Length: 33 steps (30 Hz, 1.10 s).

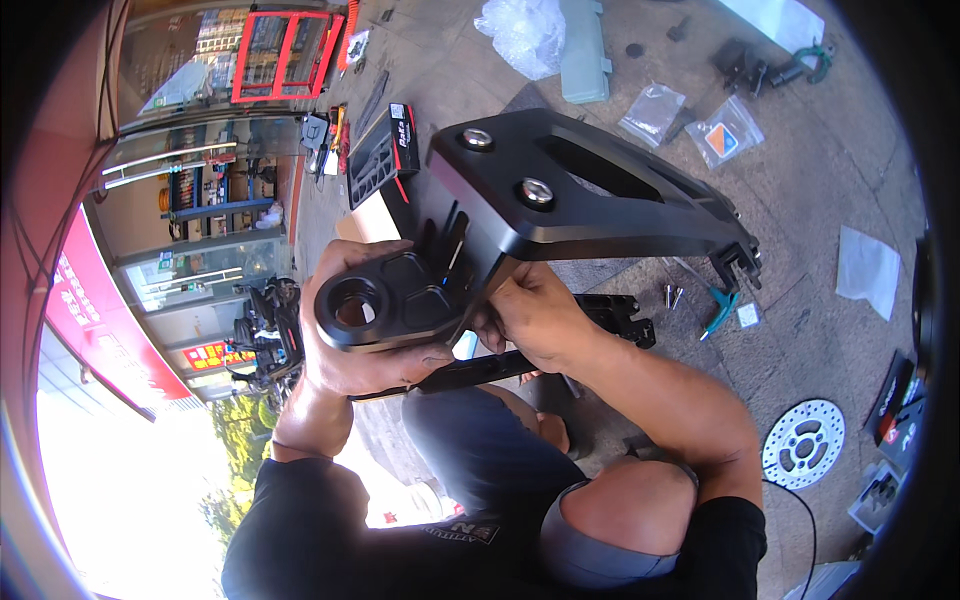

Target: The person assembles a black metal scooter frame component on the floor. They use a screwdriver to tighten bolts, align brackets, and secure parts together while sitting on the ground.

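A large black machined metal bracket (600, 225), looking like a scooter or motorcycle frame part, fills the middle. Two silver bolts (537, 192) sit in its upper plate. My left hand (335, 370) is wrapped round its near end, which has a round hole; the thumb and fingers grip both sides. My right hand (540, 318) reaches beneath the upper plate, its fingers bent and pinched close against the bracket's inner side. Whatever those fingertips hold is hidden. A second black arm (480, 372) of metal runs below both hands, above my legs.
On the paving to the right lie loose bolts (673, 296), a teal-handled tool (720, 312), a perforated brake disc (803, 446) and small plastic bags (725, 132). An open black box (375, 160) lies beyond my left hand. A pale green case (585, 60) rests farther away.
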Each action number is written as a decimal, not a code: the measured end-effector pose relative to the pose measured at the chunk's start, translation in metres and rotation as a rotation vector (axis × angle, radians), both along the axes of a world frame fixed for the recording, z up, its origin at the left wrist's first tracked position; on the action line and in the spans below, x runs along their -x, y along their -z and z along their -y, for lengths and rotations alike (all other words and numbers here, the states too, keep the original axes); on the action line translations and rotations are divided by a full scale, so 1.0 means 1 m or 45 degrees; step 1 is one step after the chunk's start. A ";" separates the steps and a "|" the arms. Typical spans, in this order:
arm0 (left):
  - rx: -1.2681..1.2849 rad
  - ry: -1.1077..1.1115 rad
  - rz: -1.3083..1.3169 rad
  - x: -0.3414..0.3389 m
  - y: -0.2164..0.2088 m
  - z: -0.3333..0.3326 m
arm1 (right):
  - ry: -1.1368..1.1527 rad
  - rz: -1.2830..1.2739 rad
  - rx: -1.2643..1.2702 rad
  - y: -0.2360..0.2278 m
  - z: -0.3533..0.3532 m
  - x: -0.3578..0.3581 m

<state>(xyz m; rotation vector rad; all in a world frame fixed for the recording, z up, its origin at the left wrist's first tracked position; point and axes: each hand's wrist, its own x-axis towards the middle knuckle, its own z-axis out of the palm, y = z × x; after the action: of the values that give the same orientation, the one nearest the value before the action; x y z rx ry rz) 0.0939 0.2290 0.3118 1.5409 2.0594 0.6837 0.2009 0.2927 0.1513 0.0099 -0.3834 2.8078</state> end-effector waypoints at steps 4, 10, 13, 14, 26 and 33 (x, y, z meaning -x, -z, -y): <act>-0.036 -0.152 0.153 -0.006 0.006 0.002 | 0.154 -0.038 -0.013 -0.004 0.000 0.004; -0.091 -0.055 0.218 -0.003 0.007 -0.002 | 0.047 -0.029 -0.029 0.000 0.000 0.005; -0.104 -0.067 0.244 -0.004 0.008 -0.001 | 0.135 -0.083 0.084 -0.006 -0.001 0.007; -0.122 -0.070 0.235 -0.005 0.009 -0.001 | 0.180 -0.101 0.084 -0.005 -0.002 0.006; -0.156 -0.093 0.248 -0.009 0.011 -0.003 | 0.151 -0.119 0.241 -0.007 -0.002 0.007; -0.153 -0.080 0.255 -0.009 0.012 -0.004 | 0.165 -0.147 0.042 0.001 -0.001 0.007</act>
<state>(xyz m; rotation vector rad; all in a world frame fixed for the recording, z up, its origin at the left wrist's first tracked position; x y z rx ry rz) 0.1026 0.2327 0.3000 1.4122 1.9541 0.9611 0.1937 0.2933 0.1500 0.1347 -0.2991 2.6699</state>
